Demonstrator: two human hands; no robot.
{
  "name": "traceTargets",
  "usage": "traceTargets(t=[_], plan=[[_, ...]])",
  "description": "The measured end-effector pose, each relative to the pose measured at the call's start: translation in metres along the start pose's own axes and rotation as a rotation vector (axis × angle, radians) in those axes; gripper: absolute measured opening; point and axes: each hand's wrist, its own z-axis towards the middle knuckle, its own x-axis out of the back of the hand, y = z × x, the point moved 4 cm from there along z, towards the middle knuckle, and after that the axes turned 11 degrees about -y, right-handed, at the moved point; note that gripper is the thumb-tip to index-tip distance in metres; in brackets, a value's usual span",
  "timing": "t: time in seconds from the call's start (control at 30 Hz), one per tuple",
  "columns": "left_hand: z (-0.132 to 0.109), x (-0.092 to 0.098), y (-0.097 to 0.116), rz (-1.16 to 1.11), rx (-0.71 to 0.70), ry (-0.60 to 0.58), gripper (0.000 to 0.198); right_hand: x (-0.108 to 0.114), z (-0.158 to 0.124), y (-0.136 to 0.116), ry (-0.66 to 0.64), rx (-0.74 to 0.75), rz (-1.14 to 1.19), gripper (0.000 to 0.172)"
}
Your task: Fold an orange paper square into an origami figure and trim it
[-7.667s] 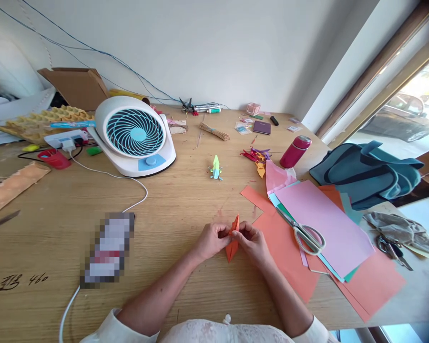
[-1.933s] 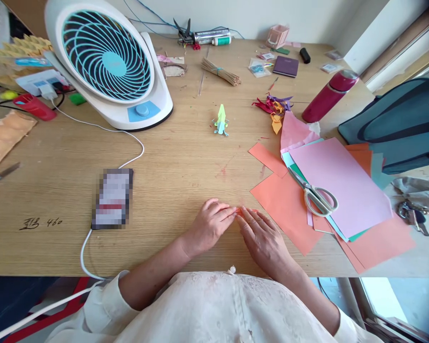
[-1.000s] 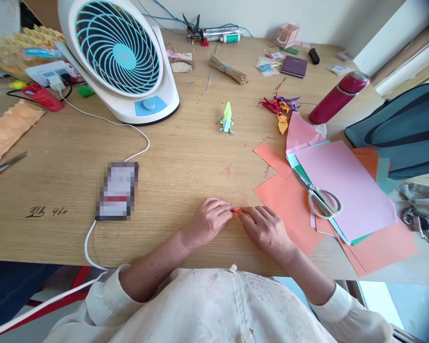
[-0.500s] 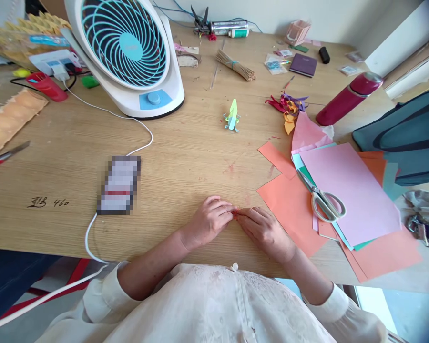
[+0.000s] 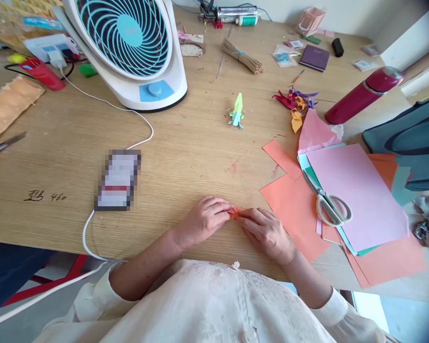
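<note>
A small folded piece of orange paper (image 5: 234, 213) lies between my hands near the front edge of the table. My left hand (image 5: 204, 221) grips its left side, fingers pressed together. On its right side, the fingers of my right hand (image 5: 266, 232) pinch it. Much of the paper is hidden under the fingertips. Orange sheets (image 5: 293, 214) lie just right of my right hand, and scissors (image 5: 327, 202) rest on a pink sheet (image 5: 364, 190). A green and blue folded paper figure (image 5: 238, 112) stands farther back.
At the back left stands a white fan (image 5: 128, 52). A phone (image 5: 117, 180) with a white cable is on the left. Red, purple and orange folded papers (image 5: 296, 105), a red bottle (image 5: 364, 95) and a blue bag (image 5: 411, 143) are at the right.
My hands have moved slightly apart, and more of the orange paper shows between them. The camera view has shifted a little.
</note>
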Motion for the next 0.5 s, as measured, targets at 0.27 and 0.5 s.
traceTargets(t=[0.27,0.5], plan=[[0.0048,0.0006,0.0026,0.022,0.040,-0.047,0.013,0.0021,0.0022,0.0008,0.028,-0.006,0.039,0.025],[0.0040,-0.0035,0.0003,-0.024,0.098,-0.087,0.013,0.0025,0.0032,0.0014,0.015,-0.015,0.074,0.023]])
